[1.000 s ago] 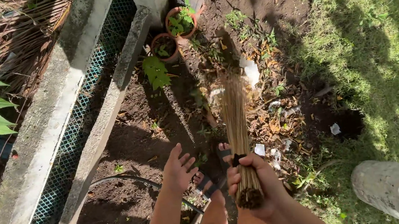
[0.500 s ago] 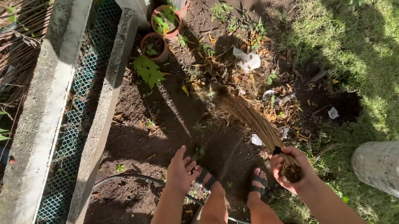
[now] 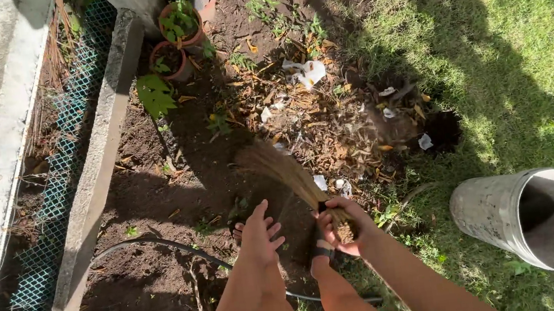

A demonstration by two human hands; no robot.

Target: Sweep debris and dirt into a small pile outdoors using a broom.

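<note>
**Stick broom sweeping dry leaves on bare garden soil**

The right hand is gripping the bound end of a stick broom, fingers wrapped tight around the bundle of thin, straw-coloured ribs. The broom is slanting up and to the left from the fist, its stiff tips fanning out over dark, crumbly soil; the tips are blurred, so whether they are touching the ground is hard to tell. The left hand is hanging free just beside the right, fingers spread, holding nothing.

Beyond the broom tips a pile of dry leaves is lying, brown and brittle, mixed with white paper scraps. Two round clay pots with green plants are standing at the far end of the soil strip, close to a rough concrete beam. Green mesh is filling the gap between that beam and a second one at the left. A dark hose is curving across the soil near the feet.

To the right, sunlit grass is giving open ground, where a grey cylindrical bin is lying on its side, mouth facing right, well apart from the hands.
</note>
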